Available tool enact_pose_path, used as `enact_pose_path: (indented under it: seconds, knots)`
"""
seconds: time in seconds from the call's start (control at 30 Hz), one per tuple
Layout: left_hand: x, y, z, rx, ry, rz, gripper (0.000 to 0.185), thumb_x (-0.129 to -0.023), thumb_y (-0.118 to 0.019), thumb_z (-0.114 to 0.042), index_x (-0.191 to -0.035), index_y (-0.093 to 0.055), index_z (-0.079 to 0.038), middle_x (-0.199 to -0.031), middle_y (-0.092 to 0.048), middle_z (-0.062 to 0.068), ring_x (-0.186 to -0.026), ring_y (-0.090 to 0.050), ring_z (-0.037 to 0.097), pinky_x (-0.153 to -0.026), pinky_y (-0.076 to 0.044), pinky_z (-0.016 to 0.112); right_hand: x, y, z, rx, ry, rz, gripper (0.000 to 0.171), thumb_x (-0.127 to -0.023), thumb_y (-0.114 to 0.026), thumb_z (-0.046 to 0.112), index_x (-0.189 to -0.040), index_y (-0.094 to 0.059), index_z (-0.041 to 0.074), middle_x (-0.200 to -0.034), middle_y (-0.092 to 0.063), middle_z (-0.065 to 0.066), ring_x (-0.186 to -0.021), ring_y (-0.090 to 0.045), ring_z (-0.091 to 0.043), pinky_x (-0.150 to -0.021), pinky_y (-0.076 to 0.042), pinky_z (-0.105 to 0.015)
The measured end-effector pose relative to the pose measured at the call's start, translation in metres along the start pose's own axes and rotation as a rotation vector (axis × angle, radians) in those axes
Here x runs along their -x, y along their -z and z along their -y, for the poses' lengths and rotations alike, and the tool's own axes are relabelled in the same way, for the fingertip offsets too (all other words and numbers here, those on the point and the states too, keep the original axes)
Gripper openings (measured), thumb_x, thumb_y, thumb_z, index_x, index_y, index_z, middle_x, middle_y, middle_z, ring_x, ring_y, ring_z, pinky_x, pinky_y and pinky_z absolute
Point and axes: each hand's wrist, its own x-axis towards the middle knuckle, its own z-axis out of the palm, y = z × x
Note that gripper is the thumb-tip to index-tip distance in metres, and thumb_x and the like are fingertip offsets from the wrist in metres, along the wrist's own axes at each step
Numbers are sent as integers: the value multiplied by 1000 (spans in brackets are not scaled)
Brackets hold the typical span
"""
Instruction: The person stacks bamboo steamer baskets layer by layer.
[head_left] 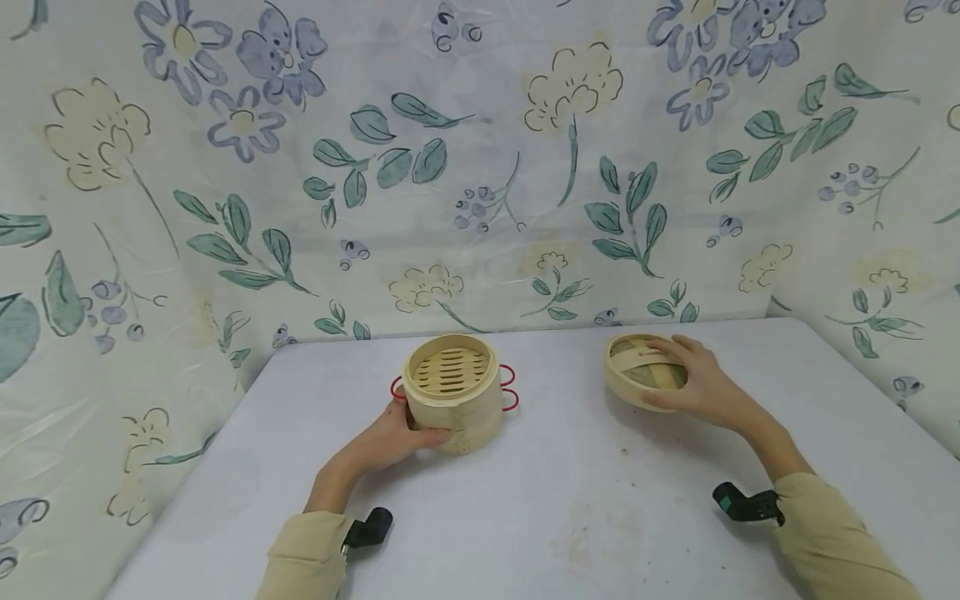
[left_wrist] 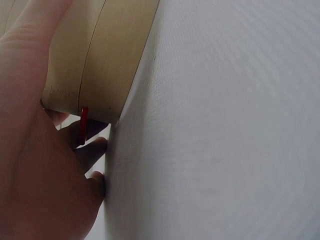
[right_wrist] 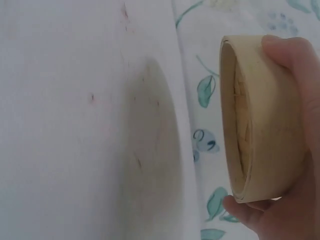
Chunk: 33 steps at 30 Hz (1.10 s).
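Holding: your left hand [head_left: 397, 433] grips the steamer basket [head_left: 453, 392]'s side wall.
Lid: your right hand [head_left: 701, 383] clasps the lid [head_left: 637, 371]'s rim, raised off the surface [head_left: 570, 500].
Handling: likely light, stiff bamboo; grip the rims.

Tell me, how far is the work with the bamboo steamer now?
Done: the steamer basket stands open on the table. In hand: the left hand grips its side, and the right hand holds the lid apart, above the table. Left: perhaps joining lid and basket.

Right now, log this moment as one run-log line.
left hand grips bamboo steamer on table | right hand holds steamer lid, raised off table | steamer open
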Motion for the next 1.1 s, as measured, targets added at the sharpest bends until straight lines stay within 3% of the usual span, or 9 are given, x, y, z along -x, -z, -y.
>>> enact_pose_path:
  seconds: [0.33, 0.57, 0.77, 1.1]
  knots:
    - [2, -3, -1, 21, 6, 10, 87, -82, -80, -37, -150, -29, -15, -143, -51, 8, -136, -43, 26, -114, -31, 51, -1, -14, 18, -10, 23, -17, 85, -82, -74, 49, -151, -39, 14, -157, -21, -25, -138, -24, -49, -97, -36, -70]
    - [-1, -4, 0, 14, 33, 12, 97, -80, -81, -42, -153, -22, -16, -150, -43, 9, -143, -34, 27, -118, -25, 52, -6, -18, 27, 9, -25, -124, 85, -84, -71, 55, -152, -39, 15, -149, -36, -20, -129, -35, -40, -94, -40, -58]
    - [0, 0, -1, 16, -7, 8, 92, -81, -81, -37, -152, -27, -14, -148, -45, 11, -141, -37, 29, -117, -25, 52, -16, -24, 35, -22, -36, -205, 84, -84, -69, 57, -151, -40, 16, -147, -38, -20, -124, -36, -38, -93, -39, -54]
    - [-1, 1, 0, 10, -12, 12, 94, -81, -81, -38, -153, -25, -14, -149, -43, 10, -142, -35, 28, -118, -24, 52, -34, -32, 55, -41, -5, -194, 84, -82, -71, 59, -151, -40, 21, -144, -41, -19, -125, -38, -38, -95, -40, -55]
